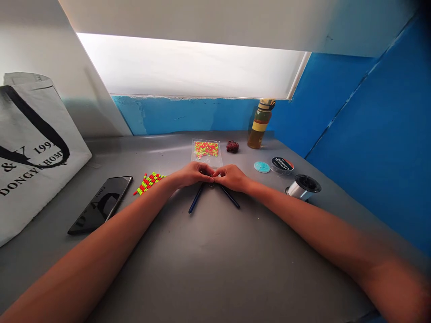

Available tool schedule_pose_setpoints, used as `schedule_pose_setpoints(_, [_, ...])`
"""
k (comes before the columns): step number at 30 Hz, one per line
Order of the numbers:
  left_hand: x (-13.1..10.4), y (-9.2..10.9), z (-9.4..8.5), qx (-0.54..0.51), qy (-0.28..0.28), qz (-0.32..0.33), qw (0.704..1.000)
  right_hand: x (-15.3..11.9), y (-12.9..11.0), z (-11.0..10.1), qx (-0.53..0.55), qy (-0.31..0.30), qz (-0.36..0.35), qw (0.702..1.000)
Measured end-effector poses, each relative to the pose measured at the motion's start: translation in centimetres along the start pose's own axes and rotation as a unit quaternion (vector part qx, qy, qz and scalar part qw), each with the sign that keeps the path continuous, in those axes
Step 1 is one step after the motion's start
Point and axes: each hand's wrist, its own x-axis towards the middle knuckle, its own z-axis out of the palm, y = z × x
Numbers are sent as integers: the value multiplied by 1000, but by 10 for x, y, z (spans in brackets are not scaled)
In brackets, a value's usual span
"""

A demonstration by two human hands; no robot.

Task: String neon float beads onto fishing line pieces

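Observation:
Near the middle of the table my left hand (194, 174) and my right hand (233, 176) meet, fingertips touching. Both are closed in a pinch, and whatever sits between the fingers is too small to make out. Below them two dark blue handles (230, 197) spread apart on the table, like those of pliers; their upper ends are hidden under my hands. Just beyond my fingers lies a clear plastic bag (206, 150) of red and yellow-green beads. Left of my left wrist a patch of strung or lined-up red and yellow-green beads (148, 183) rests on the table.
A black phone (101, 205) and a white cloth bag (37, 148) are on the left. Behind stand a bundle of dark red cord (232, 146) and a bottle (260, 128). To the right are a turquoise disc (261, 167), a round black-labelled case (282, 165) and a spool of clear line (300, 188).

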Motion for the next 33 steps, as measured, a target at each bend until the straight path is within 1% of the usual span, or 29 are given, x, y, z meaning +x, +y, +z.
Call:
schedule_pose_setpoints(16, [-2,5,2,1,1,-8,1000,-1,0,-2,-7,-14,-24,1000])
schedule_pose_setpoints(20, [-3,5,1,-2,-1,-10,1000,-2,-4,-2,-26,0,-7,1000])
schedule_pose_setpoints(24, [-2,3,-2,-41,20,-8,999,-2,-6,-2,-46,6,3,999])
schedule_pose_setpoints(26, [-2,3,-3,-63,36,-8,997,-1,-3,-2,-14,12,5,1000])
schedule_pose_setpoints(30, [-2,3,-5,-71,59,-8,996,4,6,-4,94,59,30,993])
schedule_pose_setpoints(33, [-2,3,-4,-67,69,-4,995,5,7,-6,128,70,37,989])
